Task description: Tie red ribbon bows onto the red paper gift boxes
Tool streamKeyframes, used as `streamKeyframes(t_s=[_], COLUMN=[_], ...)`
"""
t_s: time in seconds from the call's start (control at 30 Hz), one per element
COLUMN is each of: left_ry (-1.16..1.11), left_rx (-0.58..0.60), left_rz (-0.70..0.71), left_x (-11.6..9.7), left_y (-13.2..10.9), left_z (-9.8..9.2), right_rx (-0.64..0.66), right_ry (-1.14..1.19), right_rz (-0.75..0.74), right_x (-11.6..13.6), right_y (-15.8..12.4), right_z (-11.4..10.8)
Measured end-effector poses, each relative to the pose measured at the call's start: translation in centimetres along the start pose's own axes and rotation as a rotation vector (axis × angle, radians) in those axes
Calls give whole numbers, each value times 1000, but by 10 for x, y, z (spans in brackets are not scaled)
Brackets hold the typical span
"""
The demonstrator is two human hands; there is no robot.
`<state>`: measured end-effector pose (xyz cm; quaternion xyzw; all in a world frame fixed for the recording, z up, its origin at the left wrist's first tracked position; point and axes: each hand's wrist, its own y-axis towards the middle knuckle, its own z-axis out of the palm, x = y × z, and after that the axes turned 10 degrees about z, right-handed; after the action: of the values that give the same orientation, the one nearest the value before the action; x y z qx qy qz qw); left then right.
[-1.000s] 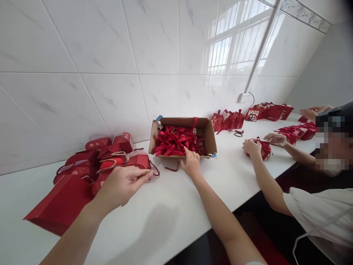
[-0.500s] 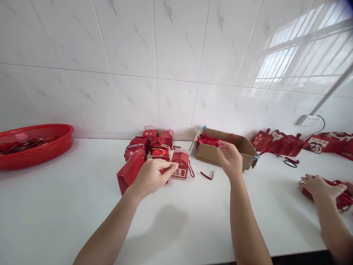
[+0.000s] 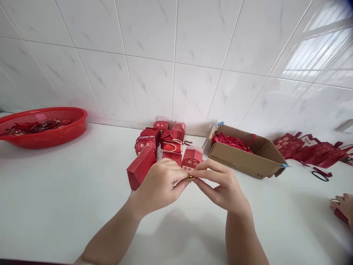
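Note:
My left hand (image 3: 161,186) is closed in a pinch on a small gold-coloured piece (image 3: 191,178), mostly hidden by the fingers. The fingertips of my right hand (image 3: 222,186) meet it from the other side and pinch the same piece. What kind of thing it is cannot be made out. Just behind the hands stands a red gift box (image 3: 193,154) with white lettering, partly covered by my fingers. A plain red box (image 3: 142,167) lies tilted beside my left hand. Farther back is a red box with a cream cord (image 3: 172,141).
A red plastic basket (image 3: 55,134) with small packets stands at the left. Behind my right hand is a cardboard box (image 3: 239,158) holding red ribbons (image 3: 230,141). Red bags (image 3: 311,149) and a black ring (image 3: 320,176) lie at the right, near another person's hand (image 3: 344,206).
My right hand has moved from near the cardboard box to my left hand, and their fingertips now meet at the gold-coloured piece. The view has shifted, with the basket showing more fully.

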<state>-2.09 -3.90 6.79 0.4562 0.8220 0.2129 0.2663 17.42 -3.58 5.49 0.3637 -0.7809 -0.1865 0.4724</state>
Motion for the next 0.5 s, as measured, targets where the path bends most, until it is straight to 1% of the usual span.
streamKeyframes(t_s=[0.1, 0.17, 0.27, 0.37, 0.43, 0.5], left_ry=[-70, -118, -103, -60, -118, -220], left_rx=[-32, -63, -145, -249, -236, -171], left_rz=[-37, -78, -159, -225, -261, -301], left_x=[-1, -1, -2, -4, -4, -4], left_y=[-1, 0, 1, 0, 0, 1], left_z=[1, 0, -4, -6, -4, 0], right_rx=[-22, -45, -116, -236, -321, -363], right_ry=[19, 44, 72, 42, 5, -20], right_rz=[-3, 33, 148, 261, 287, 282], right_x=[0, 0, -1, -2, -2, -2], right_y=[2, 4, 8, 11, 12, 13], right_z=[0, 1, 4, 8, 10, 14])
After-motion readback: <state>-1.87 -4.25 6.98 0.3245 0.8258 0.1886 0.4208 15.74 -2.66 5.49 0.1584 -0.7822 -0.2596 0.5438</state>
